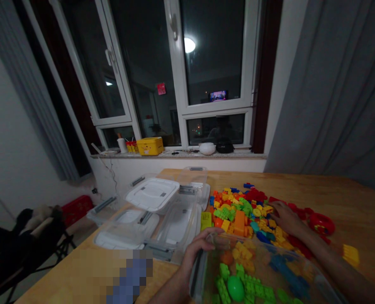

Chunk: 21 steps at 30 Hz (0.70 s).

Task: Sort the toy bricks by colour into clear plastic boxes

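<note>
My left hand (201, 247) grips the near-left corner of a clear plastic storage bin (316, 270), its fingers wrapped over the rim. Inside the bin lie green blocks (258, 289), a green egg-shaped piece (236, 288), yellow-orange blocks (244, 253) and blue pieces (290, 276). Beyond it spreads a heap of colourful toy building blocks (234, 204) on the table. At the heap's right side is my right hand (285, 217), fingers apart, close to some yellow blocks (263, 210); its fingertips are partly hard to make out.
Several clear bins and white lids (152, 194) are piled on the wooden table (89, 270) to the left. Red pieces (322, 223) and a yellow block (351, 254) lie at the right. A yellow box (149, 146) stands on the windowsill. A pixelated blue patch is at the near edge.
</note>
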Available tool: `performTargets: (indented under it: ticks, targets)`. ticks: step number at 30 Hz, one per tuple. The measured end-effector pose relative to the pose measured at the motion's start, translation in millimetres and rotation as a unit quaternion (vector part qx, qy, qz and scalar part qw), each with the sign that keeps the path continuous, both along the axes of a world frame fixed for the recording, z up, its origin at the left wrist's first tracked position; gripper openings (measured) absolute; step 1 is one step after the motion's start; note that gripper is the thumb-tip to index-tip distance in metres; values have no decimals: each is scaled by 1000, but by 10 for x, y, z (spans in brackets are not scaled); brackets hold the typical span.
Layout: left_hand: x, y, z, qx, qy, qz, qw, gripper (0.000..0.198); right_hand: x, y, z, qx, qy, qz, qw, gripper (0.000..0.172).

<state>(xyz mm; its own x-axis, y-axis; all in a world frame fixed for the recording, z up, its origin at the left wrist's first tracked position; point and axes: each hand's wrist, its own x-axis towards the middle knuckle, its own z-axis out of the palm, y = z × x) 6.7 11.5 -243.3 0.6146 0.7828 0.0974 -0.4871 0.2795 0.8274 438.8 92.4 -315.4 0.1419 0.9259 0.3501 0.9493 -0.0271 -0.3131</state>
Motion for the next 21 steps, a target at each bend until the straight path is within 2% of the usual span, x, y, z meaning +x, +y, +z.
performTargets:
  ticks: [4,11,16,21]
  targets:
    - [-13,2,-52,-3,-5,11,1000,42,1,-17,70,-10,-1,10,1000,37]
    - [-6,-36,38,-5,22,2,1000,50,-26,-98,274,-40,6,48,998,34]
    - [-19,-7,7,-2,30,34,999,44,-35,-163,432,-43,18,79,996,34]
    - [-3,-14,18,-7,16,11,1000,48,-41,-190,567,-54,21,72,996,31]
